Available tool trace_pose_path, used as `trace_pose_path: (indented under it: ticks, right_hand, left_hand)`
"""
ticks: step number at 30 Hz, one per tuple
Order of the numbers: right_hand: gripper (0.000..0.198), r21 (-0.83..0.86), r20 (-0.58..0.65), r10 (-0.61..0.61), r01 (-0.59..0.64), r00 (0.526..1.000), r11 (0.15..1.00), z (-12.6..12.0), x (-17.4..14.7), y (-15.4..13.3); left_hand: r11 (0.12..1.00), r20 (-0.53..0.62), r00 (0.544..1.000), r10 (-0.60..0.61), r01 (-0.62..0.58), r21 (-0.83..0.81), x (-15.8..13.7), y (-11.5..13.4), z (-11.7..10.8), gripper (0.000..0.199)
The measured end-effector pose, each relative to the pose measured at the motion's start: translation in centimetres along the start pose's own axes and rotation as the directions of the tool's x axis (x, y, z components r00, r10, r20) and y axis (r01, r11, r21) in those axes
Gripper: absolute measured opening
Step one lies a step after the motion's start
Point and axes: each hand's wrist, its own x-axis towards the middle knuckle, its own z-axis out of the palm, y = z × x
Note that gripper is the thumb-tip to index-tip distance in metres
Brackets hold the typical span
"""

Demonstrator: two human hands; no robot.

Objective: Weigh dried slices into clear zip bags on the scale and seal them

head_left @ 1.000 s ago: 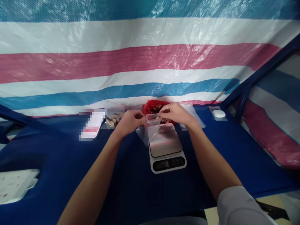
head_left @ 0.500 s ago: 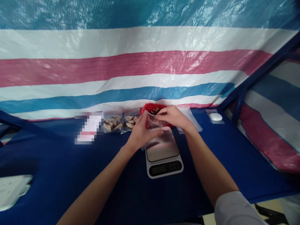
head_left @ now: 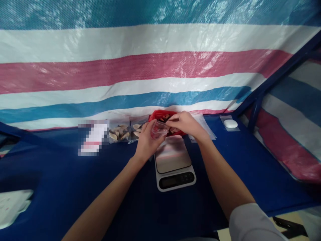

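Observation:
A small clear plastic bag [head_left: 159,128] hangs between my hands, its mouth spread apart. My left hand [head_left: 147,139] is closed around its left side, thumb in front. At the bag's right edge, the fingers of my right hand [head_left: 184,124] are pinched together on the rim. Just behind is a red bag [head_left: 154,114] holding brownish dried pieces, partly covered by my hands. Below them stands a kitchen scale [head_left: 173,155] with a metal plate and a dark display. I cannot make out anything inside the clear bag.
Two clear bags of dried slices, one [head_left: 119,133] fully visible, lie left of my hands beside a blurred-out card [head_left: 96,137]. Flat clear bags [head_left: 204,129] and a white oval object [head_left: 230,124] lie right. A white device [head_left: 15,206] sits at the blue table's [head_left: 75,180] left edge.
The clear bag's mouth has spread wider and rounder. My left hand has shifted slightly left and its thumb has drawn in toward the bag. My right hand stays nearly in place.

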Motion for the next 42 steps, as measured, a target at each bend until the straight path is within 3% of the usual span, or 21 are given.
trace_pose_path:
  ticks: [3, 5, 8, 13, 16, 21, 28, 33, 38, 42]
  right_hand:
    - [0.021, -0.051, -0.091, -0.082, 0.077, 0.993, 0.996, -0.3, -0.2, -0.2]
    - [0.020, -0.111, -0.089, -0.170, 0.160, 0.981, 0.981, -0.1, -0.5, -0.9]
    - [0.023, -0.216, -0.009, -0.264, 0.256, 0.964, 0.942, 0.5, -0.9, -2.1]
    - [0.026, -0.293, 0.132, -0.266, 0.294, 0.955, 0.910, 1.4, -0.7, -2.4]
    - [0.021, -0.295, 0.149, -0.260, 0.294, 0.954, 0.909, 1.6, -0.4, -1.9]
    - [0.014, -0.192, 0.141, -0.274, 0.297, 0.951, 0.935, 1.6, -0.1, -1.0]
    - [0.019, 0.115, 0.073, -0.300, 0.291, 0.951, 0.950, 1.4, 0.2, 0.1]
    - [0.017, 0.180, 0.054, -0.301, 0.287, 0.952, 0.941, 1.8, 0.5, 0.3]
    - [0.019, 0.209, 0.028, -0.310, 0.298, 0.950, 0.931, 2.3, 0.5, 0.2]
    - [0.028, 0.241, -0.010, -0.250, 0.245, 0.968, 0.939, 1.5, 0.2, 0.2]
  left_hand:
    - [1.000, 0.035, 0.999, 0.008, -0.008, 0.021, 0.1, -0.1, -0.1, 0.059]
    - [0.999, 0.063, 0.998, 0.011, -0.014, 0.035, 0.1, -0.2, -0.1, 0.062]
    - [0.998, 0.075, 0.997, 0.020, -0.024, 0.052, 0.2, -0.2, 0.0, 0.062]
    - [0.996, 0.056, 0.997, 0.050, -0.054, 0.075, 0.3, -0.1, -0.2, 0.060]
    - [0.996, 0.080, 0.996, 0.049, -0.054, 0.072, 0.4, -0.1, -0.3, 0.063]
    - [0.997, 0.111, 0.992, 0.067, -0.071, 0.039, 0.4, -0.3, -0.2, 0.071]
    - [0.996, 0.108, 0.991, 0.083, -0.087, 0.035, 0.3, -0.8, -0.1, 0.073]
    - [1.000, 0.104, 0.994, 0.015, -0.015, -0.008, 0.4, -0.2, -0.3, 0.088]
    - [0.999, 0.095, 0.995, -0.024, 0.026, -0.026, 0.6, 0.5, -0.6, 0.069]
    - [0.999, 0.042, 0.999, -0.023, 0.024, -0.031, 0.6, 0.3, -0.7, 0.063]
